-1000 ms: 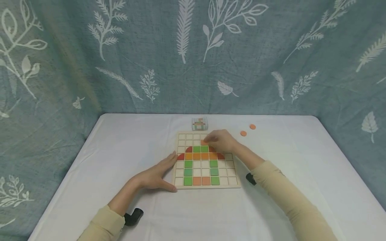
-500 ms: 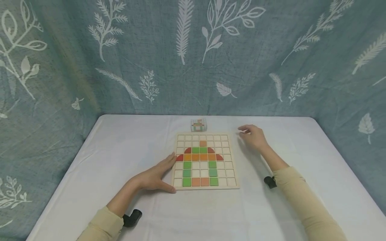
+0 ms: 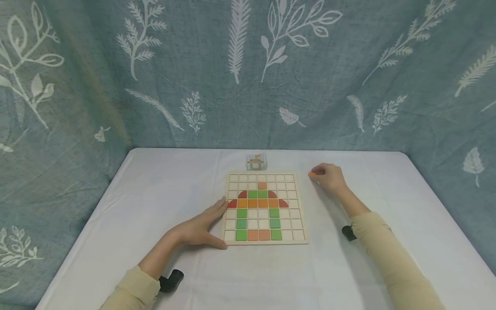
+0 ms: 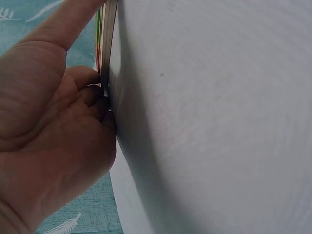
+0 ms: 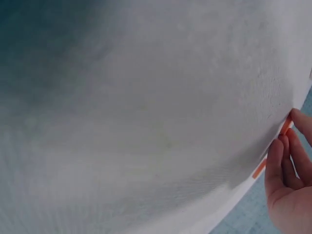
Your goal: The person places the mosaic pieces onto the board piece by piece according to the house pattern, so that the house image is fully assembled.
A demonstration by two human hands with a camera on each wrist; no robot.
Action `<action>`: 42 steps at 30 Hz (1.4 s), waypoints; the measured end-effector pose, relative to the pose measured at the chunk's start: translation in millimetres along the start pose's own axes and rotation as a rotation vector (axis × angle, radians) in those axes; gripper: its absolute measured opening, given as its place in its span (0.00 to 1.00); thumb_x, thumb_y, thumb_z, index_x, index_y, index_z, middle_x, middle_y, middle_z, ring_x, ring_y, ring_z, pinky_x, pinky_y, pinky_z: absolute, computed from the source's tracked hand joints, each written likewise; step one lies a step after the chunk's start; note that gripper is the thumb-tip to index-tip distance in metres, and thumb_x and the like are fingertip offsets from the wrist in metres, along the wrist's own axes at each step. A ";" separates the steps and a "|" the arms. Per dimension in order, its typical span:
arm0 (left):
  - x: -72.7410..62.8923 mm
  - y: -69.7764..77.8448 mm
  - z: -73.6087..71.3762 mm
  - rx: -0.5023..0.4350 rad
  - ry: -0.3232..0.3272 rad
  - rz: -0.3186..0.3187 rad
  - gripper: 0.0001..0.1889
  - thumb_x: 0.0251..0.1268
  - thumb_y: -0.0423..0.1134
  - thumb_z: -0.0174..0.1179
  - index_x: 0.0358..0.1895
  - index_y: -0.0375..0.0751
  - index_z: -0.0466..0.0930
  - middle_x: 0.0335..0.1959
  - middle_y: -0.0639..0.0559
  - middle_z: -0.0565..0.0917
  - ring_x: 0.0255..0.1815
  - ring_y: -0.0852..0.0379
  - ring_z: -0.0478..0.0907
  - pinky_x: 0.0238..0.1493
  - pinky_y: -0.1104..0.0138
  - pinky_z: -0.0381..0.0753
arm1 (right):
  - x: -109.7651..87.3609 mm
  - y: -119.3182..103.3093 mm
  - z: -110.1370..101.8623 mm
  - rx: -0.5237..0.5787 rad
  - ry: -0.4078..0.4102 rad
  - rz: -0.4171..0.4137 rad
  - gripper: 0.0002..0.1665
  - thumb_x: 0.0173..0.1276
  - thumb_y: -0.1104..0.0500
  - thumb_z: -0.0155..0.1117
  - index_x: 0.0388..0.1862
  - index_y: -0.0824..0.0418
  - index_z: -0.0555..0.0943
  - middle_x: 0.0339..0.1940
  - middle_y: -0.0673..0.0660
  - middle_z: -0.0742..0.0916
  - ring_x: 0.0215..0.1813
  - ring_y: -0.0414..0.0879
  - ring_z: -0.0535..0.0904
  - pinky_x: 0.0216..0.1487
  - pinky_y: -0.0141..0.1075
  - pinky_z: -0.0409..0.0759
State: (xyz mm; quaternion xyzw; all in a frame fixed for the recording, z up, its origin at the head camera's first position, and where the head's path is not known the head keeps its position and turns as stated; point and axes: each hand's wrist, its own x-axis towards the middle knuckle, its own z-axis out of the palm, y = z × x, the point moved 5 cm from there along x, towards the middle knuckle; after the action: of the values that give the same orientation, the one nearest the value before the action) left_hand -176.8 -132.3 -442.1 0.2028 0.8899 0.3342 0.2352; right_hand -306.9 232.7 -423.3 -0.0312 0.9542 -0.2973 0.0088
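Observation:
My left hand [image 3: 199, 226] rests at the left side of a wooden grid board [image 3: 267, 243], fingers along its edge and thumb near the front corner. In the left wrist view, fingers of the left hand [image 4: 63, 112] touch the board's side. Green, orange and dark red pieces form a pattern on the board, with one light orange square [image 3: 262, 185] above it. Right of the board, my right hand [image 3: 329, 177] pinches an orange disc [image 3: 311, 174] at the tabletop. The right wrist view shows this disc [image 5: 286, 125] between thumb and fingers, and another orange piece [image 5: 259, 168] beside the hand.
Behind the board stands a small clear box or card [image 3: 256, 162] bearing a similar coloured pattern. A white cloth [image 3: 186, 172] covers the table. A blue-green leaf-print curtain [image 3: 217, 112] hangs at the back and sides.
My right hand has left the light orange square on the board, moved right to the loose discs, and now pinches one. The left hand stays at the board's edge.

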 end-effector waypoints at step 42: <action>-3.8 1.8 -2.7 -0.021 -0.001 0.023 0.61 0.44 0.50 0.77 0.78 0.39 0.44 0.80 0.45 0.40 0.79 0.46 0.37 0.75 0.49 0.46 | 6.9 -114.1 75.3 0.147 -0.158 -0.209 0.13 0.67 0.55 0.67 0.42 0.62 0.88 0.43 0.57 0.89 0.50 0.53 0.83 0.54 0.46 0.80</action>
State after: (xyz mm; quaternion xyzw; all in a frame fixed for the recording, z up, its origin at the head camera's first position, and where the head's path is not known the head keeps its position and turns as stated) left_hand -174.8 -134.4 -438.0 0.2108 0.8837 0.3461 0.2341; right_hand -304.9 95.8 -420.4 -0.1531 0.9177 -0.3624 0.0551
